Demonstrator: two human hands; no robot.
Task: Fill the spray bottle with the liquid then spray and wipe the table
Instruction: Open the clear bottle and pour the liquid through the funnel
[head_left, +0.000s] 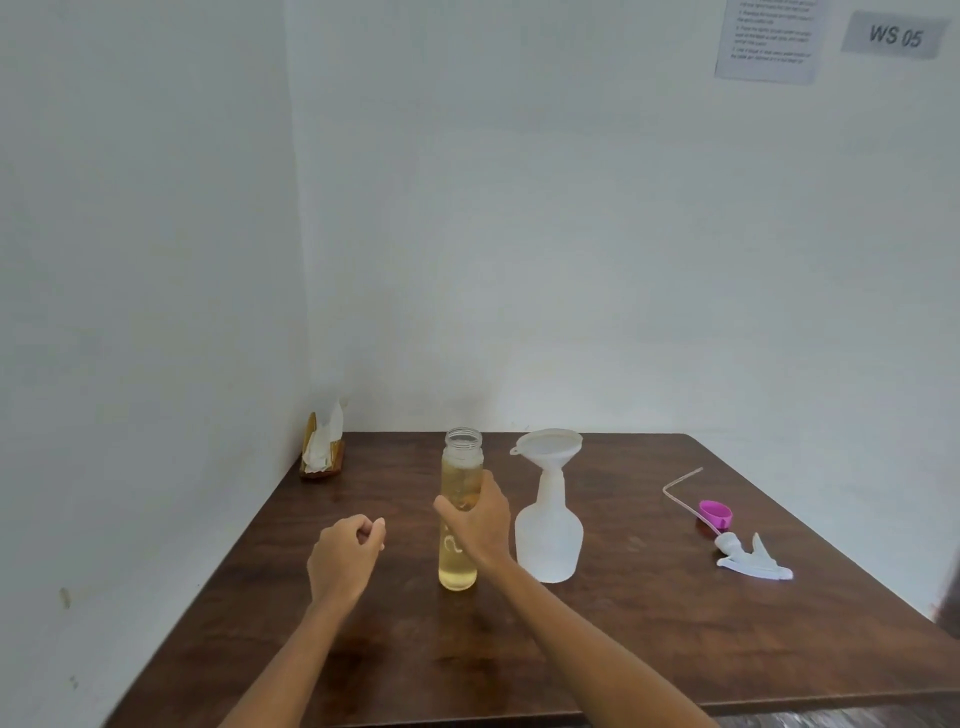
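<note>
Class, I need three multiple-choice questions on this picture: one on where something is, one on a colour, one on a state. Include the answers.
1. Where is the funnel?
A. In the spray bottle's neck
B. Flat on the table
C. In the left hand

2. What colour is the loose cap?
A. Green
B. Pink
C. Black

3. What is the right hand doing?
A. Resting empty
B. Holding the spray trigger head
C. Gripping the open clear bottle of yellowish liquid

Answers: 1 A, its stem sits in the neck. 2 B, bright pink beside the trigger head. 3 C, fingers wrap its middle.

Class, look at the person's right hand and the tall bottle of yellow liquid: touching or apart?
Touching. The head view shows the right hand wrapped around the middle of the tall bottle.
</note>
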